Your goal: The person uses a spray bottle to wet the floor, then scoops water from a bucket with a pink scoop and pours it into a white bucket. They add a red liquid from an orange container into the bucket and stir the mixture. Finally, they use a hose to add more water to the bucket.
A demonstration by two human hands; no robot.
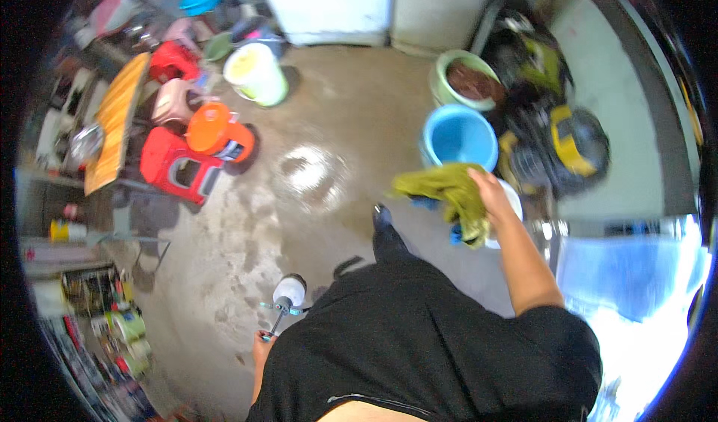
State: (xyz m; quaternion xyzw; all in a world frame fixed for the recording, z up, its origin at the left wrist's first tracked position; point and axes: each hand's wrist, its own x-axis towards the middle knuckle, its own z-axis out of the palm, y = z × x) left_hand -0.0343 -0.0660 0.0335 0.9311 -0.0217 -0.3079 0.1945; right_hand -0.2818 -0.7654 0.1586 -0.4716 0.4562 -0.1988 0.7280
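My right hand (490, 194) is closed on a bunched olive-green cloth (449, 186), held out in front of a light-blue bucket (458, 139). Part of a white container (511, 198) shows behind that hand. Low on the left, my left hand (263, 340) is closed at the end of a thin dark rod. The rod leads to a white bottle with a grey top and teal parts (289, 293), which looks like a pump sprayer. My left fingers are small in view and partly hidden by my dark clothing.
A pale-green tub (449, 97) with brown contents stands beyond the blue bucket, beside black and yellow equipment (576, 142). Leftward are a red plastic stool (176, 164), an orange bucket (217, 130) and a white bucket (258, 74). Wet patches mark the concrete floor (314, 179).
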